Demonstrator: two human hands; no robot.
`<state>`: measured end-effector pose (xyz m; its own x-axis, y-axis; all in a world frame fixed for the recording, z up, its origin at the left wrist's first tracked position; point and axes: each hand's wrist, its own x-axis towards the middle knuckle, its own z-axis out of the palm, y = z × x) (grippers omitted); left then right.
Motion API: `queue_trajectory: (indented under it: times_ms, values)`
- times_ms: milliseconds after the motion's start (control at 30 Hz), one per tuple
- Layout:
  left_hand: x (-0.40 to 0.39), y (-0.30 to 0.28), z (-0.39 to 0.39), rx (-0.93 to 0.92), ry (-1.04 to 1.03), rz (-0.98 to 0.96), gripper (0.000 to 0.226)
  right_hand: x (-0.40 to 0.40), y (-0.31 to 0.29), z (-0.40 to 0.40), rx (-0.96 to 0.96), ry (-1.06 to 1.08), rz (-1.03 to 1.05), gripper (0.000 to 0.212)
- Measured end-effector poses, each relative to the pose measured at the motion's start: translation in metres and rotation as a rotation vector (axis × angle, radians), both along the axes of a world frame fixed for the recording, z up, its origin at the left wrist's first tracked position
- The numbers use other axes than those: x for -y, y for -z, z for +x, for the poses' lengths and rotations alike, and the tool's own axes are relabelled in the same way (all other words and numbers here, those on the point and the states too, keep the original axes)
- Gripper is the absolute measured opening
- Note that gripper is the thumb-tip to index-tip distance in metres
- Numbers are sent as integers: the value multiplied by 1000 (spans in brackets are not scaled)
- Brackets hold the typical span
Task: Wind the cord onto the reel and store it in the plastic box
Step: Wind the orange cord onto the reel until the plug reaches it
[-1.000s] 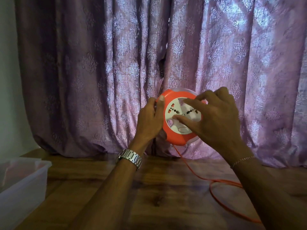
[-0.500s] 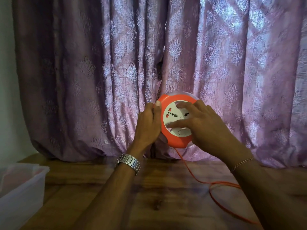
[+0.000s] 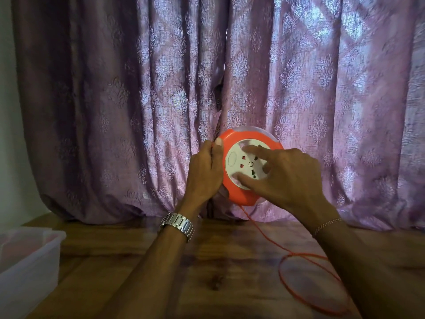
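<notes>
Up close, the left hand [image 3: 204, 171] is closed around the left edge of the orange reel [image 3: 247, 166], thumb tip pressed on the rim, holding it upright in the air above the wooden table [image 3: 218, 272]. Opposite it, the right hand [image 3: 289, 178] rests on the reel's white socket face [image 3: 243, 163], its fingers [image 3: 255, 148] spread and bent over the plate rather than clenched; the index finger lies across the top of the plate and the thumb along its lower edge. Pin holes and a small round mark show between the fingers, but no brand, label or lettering can be read there. A metal watch [image 3: 178, 223] circles the left wrist and a thin chain bracelet [image 3: 326, 225] the right. From the bottom of the reel, below the right hand, the orange cord [image 3: 264, 233] drops to the table and lies in a loose loop beneath the right forearm. Behind both hands hangs a patterned purple curtain [image 3: 115, 100]. Well off to the left of the left arm, at the table's edge, stands the translucent plastic box [image 3: 30, 268], open-topped.
</notes>
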<state>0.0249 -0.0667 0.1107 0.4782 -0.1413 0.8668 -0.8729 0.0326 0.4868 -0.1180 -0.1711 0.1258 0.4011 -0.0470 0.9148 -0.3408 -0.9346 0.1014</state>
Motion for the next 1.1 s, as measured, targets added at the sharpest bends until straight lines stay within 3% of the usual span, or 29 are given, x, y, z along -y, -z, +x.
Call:
queue_trajectory:
  times_ms: [100, 200, 333, 433, 600, 700, 900, 1100]
  values:
    - [-1, -1, -1, 1, 13, 0, 50, -1, -1, 3, 28, -18, 44, 78]
    - [-1, 0, -2, -2, 16, 0, 51, 0, 0, 2, 33, -17, -25, 74]
    - [-2, 0, 3, -16, 28, -15, 48, 5, -3, 0, 39, -104, -127, 47]
    - [-2, 0, 8, -21, 20, -12, 43, 9, -10, -6, -98, -244, -216, 19]
    - [2, 2, 7, -14, -4, 1, 42, -2, -10, -11, -449, -207, -97, 65]
    - [3, 3, 8, -7, -12, 3, 42, -7, -10, -9, -443, -152, -117, 69]
    - [3, 2, 7, 0, -15, 15, 41, -4, -6, -5, -340, -109, -147, 55]
    - [2, 1, 5, 17, -2, 17, 50, -3, 0, -2, -204, -125, -1, 61]
